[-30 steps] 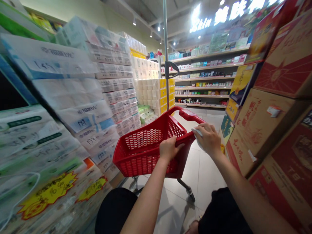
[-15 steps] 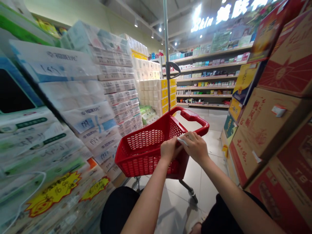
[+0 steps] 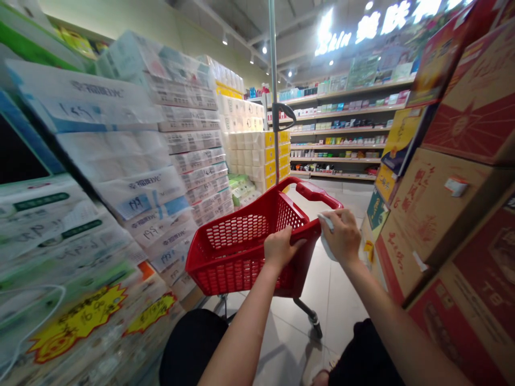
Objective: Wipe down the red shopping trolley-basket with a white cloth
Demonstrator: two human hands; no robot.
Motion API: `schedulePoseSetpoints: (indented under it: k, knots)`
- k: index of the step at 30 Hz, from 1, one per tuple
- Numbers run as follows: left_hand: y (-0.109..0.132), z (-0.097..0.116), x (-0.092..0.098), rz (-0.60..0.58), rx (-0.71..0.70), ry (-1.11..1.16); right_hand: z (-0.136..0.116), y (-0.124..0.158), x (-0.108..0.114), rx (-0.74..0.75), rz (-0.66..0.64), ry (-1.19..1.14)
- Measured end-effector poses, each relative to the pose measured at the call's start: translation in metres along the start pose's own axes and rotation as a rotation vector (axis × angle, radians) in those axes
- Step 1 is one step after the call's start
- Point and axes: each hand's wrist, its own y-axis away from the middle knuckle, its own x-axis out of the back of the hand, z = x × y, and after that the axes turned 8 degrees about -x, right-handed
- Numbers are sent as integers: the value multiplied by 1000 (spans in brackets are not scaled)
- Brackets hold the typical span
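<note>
One red basket (image 3: 237, 238), rim under left hand (image 3: 279, 247), white cloth (image 3: 324, 220) in right hand (image 3: 343, 237).

both arms fwd; l hand (image 3: 280, 247) clenched, r hand (image 3: 341, 236) curled

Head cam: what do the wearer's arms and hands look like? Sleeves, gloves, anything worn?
Left hand and right hand are bare: no gloves and no rings that show. Left forearm and right forearm have no sleeves, watch or wristband in view. The only clothing visible is a black garment over the legs.
</note>
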Motion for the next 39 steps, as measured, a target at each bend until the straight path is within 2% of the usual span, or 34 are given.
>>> schedulePoseSetpoints:
  k: [3, 5, 9, 11, 16, 21, 23, 26, 29, 32, 36, 39]
  knots:
    - [0, -1, 0, 0, -8, 4, -28, 23, -9, 172, -130, -10]
    - [1, -2, 1, -3, -14, 10, -37, 29, -10, 258, -180, -6]
    - [2, -3, 3, 6, -39, 18, -25, 16, -3, 352, -227, 1]
    - [2, -3, 3, 11, -40, 14, -10, 3, 3, 314, -202, 8]
    - [-1, -1, 1, 11, -36, 30, 33, -33, 10, 81, -97, -14]
    - [-3, 1, 1, 11, -12, 32, 67, -76, 4, -97, -235, -83]
    - [-1, 2, 1, 12, -9, 25, 77, -89, -1, -119, -285, -81]
    - [3, 3, 3, 22, -15, 24, 85, -97, -11, -126, -288, -94]
    - [6, 5, 4, 16, -13, 23, 85, -91, -15, -137, -226, -115]
    - [8, 5, 5, -10, 12, 16, 75, -74, -10, -142, -149, -124]
    - [8, 4, 7, -3, 21, 19, 46, -43, 6, -58, -70, -91]
    - [7, 5, 7, 14, 5, 18, 17, -21, 10, 90, -108, -51]
